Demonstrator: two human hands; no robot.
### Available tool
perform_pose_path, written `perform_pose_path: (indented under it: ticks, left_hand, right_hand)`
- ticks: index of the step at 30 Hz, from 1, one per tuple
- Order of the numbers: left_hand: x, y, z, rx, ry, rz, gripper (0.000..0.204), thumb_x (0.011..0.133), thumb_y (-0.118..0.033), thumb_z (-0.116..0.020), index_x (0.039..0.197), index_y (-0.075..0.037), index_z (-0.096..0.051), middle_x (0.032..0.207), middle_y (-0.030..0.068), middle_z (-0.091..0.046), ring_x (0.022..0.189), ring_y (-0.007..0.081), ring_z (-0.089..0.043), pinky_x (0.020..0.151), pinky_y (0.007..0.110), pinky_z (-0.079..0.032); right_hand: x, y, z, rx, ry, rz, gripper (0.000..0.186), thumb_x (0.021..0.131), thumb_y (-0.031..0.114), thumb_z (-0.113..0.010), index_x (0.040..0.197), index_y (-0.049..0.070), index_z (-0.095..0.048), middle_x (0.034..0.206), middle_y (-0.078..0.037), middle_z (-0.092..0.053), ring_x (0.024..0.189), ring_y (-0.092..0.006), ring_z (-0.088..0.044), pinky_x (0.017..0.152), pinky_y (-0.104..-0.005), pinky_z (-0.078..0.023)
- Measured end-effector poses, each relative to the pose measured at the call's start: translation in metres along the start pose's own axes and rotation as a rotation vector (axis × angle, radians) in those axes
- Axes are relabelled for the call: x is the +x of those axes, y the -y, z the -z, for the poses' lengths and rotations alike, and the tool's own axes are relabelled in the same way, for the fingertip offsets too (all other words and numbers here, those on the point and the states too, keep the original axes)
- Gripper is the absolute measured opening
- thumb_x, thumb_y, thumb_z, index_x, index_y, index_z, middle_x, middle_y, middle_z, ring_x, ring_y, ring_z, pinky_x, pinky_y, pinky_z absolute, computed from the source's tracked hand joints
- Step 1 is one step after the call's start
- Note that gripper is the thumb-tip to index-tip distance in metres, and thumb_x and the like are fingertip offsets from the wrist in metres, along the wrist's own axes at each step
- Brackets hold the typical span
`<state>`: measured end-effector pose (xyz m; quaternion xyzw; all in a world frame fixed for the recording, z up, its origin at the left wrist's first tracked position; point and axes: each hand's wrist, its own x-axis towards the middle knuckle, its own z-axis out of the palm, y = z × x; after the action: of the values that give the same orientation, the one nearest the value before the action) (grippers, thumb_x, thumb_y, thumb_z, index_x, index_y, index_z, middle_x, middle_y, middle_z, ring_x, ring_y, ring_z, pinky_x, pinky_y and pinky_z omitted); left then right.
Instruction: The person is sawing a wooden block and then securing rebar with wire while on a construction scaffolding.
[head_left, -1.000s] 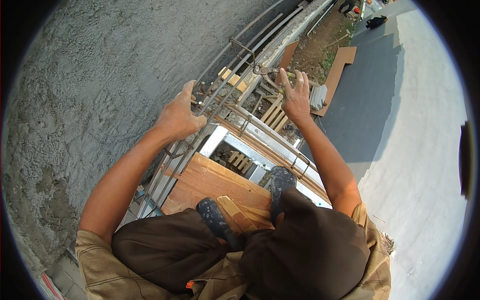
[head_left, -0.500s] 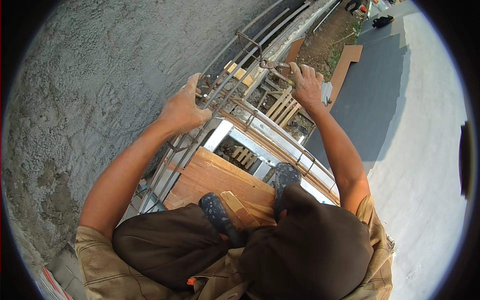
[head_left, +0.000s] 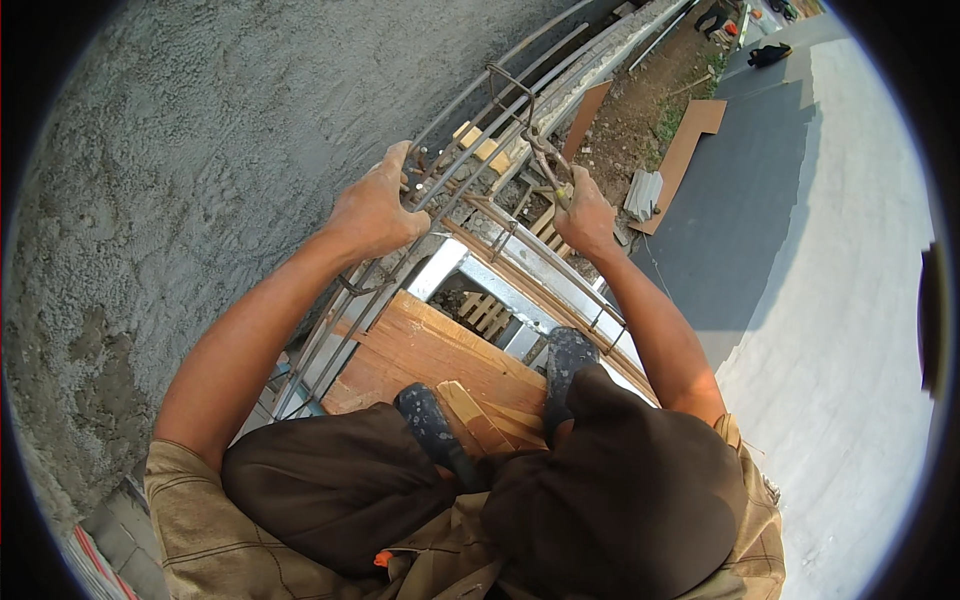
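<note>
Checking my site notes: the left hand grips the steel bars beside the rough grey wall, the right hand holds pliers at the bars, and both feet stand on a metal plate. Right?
Not quite. The head view shows both shoes on wooden boards, not a metal plate. The left hand on the steel bars and the right hand with pliers are correct.

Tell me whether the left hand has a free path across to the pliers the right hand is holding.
Probably yes: the left hand grips the rebar cage beside the right hand, whose pliers stick up above the bars, nothing between them.
</note>
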<state>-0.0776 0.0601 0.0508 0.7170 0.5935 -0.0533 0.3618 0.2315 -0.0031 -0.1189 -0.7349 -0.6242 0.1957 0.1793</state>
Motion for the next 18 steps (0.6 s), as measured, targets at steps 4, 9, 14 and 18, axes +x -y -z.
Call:
perform_pose_path:
  ticks: [4,9,14,18]
  left_hand:
    - [0.0,-0.001,0.0,0.008,0.009,0.022,0.098,0.08,-0.023,-0.072,0.163,0.0,-0.025,0.141,0.0301,-0.06,0.132,0.0428,-0.06,0.116,0.044,-0.044]
    - [-0.001,0.0,0.0,0.02,-0.015,-0.006,0.098,0.08,-0.024,-0.072,0.162,0.0,-0.025,0.14,0.0304,-0.06,0.13,0.0425,-0.061,0.114,0.045,-0.046]
    - [-0.001,-0.001,-0.002,0.032,-0.009,0.013,0.097,0.08,-0.023,-0.073,0.162,0.0,-0.026,0.139,0.03,-0.061,0.129,0.0422,-0.061,0.113,0.044,-0.047]
    - [0.001,-0.003,-0.001,0.041,0.011,0.031,0.097,0.08,-0.022,-0.073,0.162,0.0,-0.026,0.139,0.029,-0.061,0.13,0.0418,-0.061,0.113,0.044,-0.047]
  right_hand:
    - [-0.005,0.013,0.001,0.066,0.082,-0.113,0.047,0.094,0.017,-0.067,0.136,0.005,-0.049,0.114,-0.03,-0.07,0.105,-0.0488,-0.068,0.087,-0.055,-0.053]
    - [-0.005,0.019,0.018,0.354,0.235,-0.108,0.045,0.093,0.016,-0.07,0.133,0.002,-0.055,0.108,-0.027,-0.069,0.102,-0.042,-0.068,0.091,-0.0475,-0.051]
    - [-0.01,0.037,0.03,0.395,0.336,-0.211,0.045,0.093,0.011,-0.069,0.133,-0.001,-0.056,0.102,-0.02,-0.066,0.092,-0.0296,-0.065,0.086,-0.0419,-0.052]
    - [-0.01,0.054,0.042,0.807,0.595,-0.514,0.032,0.093,0.006,-0.063,0.124,0.004,-0.054,0.087,-0.009,-0.057,0.067,-0.0175,-0.055,0.058,-0.0369,-0.05]
